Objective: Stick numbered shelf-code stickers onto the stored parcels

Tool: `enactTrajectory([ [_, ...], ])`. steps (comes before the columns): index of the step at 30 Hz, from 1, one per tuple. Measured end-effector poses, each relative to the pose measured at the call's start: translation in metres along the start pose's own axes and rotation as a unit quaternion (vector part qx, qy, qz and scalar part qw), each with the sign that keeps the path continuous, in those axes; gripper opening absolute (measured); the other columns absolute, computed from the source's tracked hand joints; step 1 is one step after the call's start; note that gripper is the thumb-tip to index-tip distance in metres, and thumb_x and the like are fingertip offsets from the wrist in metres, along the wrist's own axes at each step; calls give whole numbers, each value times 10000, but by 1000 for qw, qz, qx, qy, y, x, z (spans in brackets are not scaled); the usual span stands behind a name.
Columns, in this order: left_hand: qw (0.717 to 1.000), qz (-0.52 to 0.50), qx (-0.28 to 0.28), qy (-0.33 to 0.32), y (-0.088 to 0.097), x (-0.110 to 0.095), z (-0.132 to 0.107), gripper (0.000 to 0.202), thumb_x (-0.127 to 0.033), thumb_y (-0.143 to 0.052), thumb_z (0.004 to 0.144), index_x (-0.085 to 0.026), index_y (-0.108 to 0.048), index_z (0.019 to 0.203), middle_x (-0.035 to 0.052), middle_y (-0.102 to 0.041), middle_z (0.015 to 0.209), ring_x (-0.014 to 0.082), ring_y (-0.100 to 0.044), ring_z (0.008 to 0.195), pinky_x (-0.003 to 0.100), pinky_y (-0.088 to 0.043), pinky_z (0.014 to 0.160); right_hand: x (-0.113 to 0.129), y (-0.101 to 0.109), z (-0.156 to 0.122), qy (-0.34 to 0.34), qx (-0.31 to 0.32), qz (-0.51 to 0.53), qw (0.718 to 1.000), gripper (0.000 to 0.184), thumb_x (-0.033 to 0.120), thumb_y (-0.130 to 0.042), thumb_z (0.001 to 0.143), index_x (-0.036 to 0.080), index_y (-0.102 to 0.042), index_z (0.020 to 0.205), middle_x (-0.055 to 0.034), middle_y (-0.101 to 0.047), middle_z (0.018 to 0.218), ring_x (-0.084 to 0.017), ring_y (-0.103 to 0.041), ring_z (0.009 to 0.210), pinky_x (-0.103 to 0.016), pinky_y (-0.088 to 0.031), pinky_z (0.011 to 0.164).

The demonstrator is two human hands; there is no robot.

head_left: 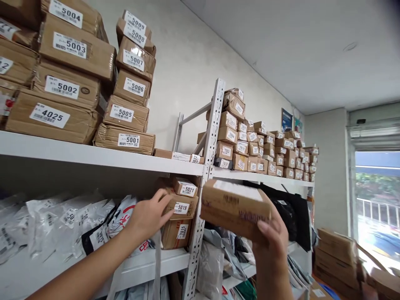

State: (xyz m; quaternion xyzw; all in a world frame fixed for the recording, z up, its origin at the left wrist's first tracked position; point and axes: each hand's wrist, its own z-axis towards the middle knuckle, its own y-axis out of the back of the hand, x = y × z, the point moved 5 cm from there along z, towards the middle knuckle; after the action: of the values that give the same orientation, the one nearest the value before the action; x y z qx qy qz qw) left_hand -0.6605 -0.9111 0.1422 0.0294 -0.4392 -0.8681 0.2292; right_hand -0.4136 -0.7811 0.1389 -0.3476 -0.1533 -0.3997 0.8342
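My right hand (272,239) is closed around a small cardboard parcel (234,208) with a white label on top, held up in front of the shelf upright. My left hand (148,216) reaches onto the middle shelf, fingers spread and touching the box labelled 5019 (183,207). Box 5021 (185,187) sits on top of it and another brown box (176,233) lies below. White and grey plastic mail bags (62,225) lie to the left of my left hand.
The top shelf (93,156) carries stacked brown boxes numbered 5001 to 5007 and 4025. A perforated white upright (206,166) divides the racks. Many small boxes (265,150) fill the right rack; black bags (293,212) hang below. Cartons (337,254) stand by the window.
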Motion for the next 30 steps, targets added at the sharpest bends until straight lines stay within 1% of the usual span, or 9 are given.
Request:
enactTrajectory([
  [3,992,37,114,44,-21,18,-23,273,-274,-527,875,-150,-628,1097,117,-624,1173,283,-698,834,402,-563,661,-21,21,-32,-35,-64,-20,997,790,394,-706,577,201,-514,1318,-119,-579,1303,-384,-518,1200,-500,-469,906],
  [7,972,69,224,18,-45,18,-26,331,-91,-656,731,-66,-659,1062,196,-631,1169,319,-695,872,425,-561,744,-52,19,-54,-49,-72,-3,996,814,456,-713,576,194,-515,1321,-140,-571,1315,-406,-487,1241,-507,-479,911],
  [9,976,64,209,10,-41,13,-21,282,-174,-641,782,-58,-669,1038,188,-662,1071,325,-691,873,422,-558,734,-60,12,-61,-56,-68,-3,996,857,473,-724,578,193,-479,1350,-152,-545,1341,-409,-475,1250,-512,-471,924],
  [11,987,62,148,23,-25,6,-13,320,-296,-540,870,-68,-652,1063,183,-651,1055,314,-694,823,411,-558,673,-61,8,-65,-50,-78,-15,996,923,483,-743,578,194,-418,1393,-168,-480,1403,-420,-419,1296,-545,-425,974],
  [15,999,42,26,-4,10,-25,15,493,-345,-486,888,-141,-490,1336,195,-505,1350,268,-694,746,363,-538,586,-53,4,-66,8,-121,-24,992,997,477,-756,597,219,-308,1450,-165,-322,1512,-428,-298,1371,-642,-272,1063],
  [18,999,6,38,1,9,-48,45,641,-293,-543,848,-150,-354,1443,255,-450,1400,295,-693,826,364,-528,639,-50,-3,-60,64,-131,-30,989,984,427,-777,587,210,-329,1436,-155,-334,1502,-396,-287,1384,-635,-200,1104],
  [21,997,-9,52,60,-1,-56,72,577,-243,-563,821,-154,-445,1380,314,-543,1261,338,-685,872,368,-509,641,-54,-10,-55,53,-129,-35,990,938,419,-766,612,194,-349,1421,-159,-401,1453,-367,-359,1349,-611,-241,1102],
  [25,990,-42,67,118,-8,-47,87,427,-395,-534,837,-115,-599,1152,249,-676,996,335,-681,879,367,-512,643,-60,-14,-49,-25,-151,-25,988,795,453,-686,700,200,-376,1386,-141,-423,1440,-326,-407,1326,-552,-317,1093],
  [30,984,-63,84,143,-7,-32,93,466,-437,-518,839,-109,-587,1163,221,-695,1001,317,-679,933,376,-524,691,-66,-25,-41,-35,-156,-36,986,841,492,-695,673,152,-368,1369,-166,-451,1401,-318,-448,1291,-520,-345,1087],
])
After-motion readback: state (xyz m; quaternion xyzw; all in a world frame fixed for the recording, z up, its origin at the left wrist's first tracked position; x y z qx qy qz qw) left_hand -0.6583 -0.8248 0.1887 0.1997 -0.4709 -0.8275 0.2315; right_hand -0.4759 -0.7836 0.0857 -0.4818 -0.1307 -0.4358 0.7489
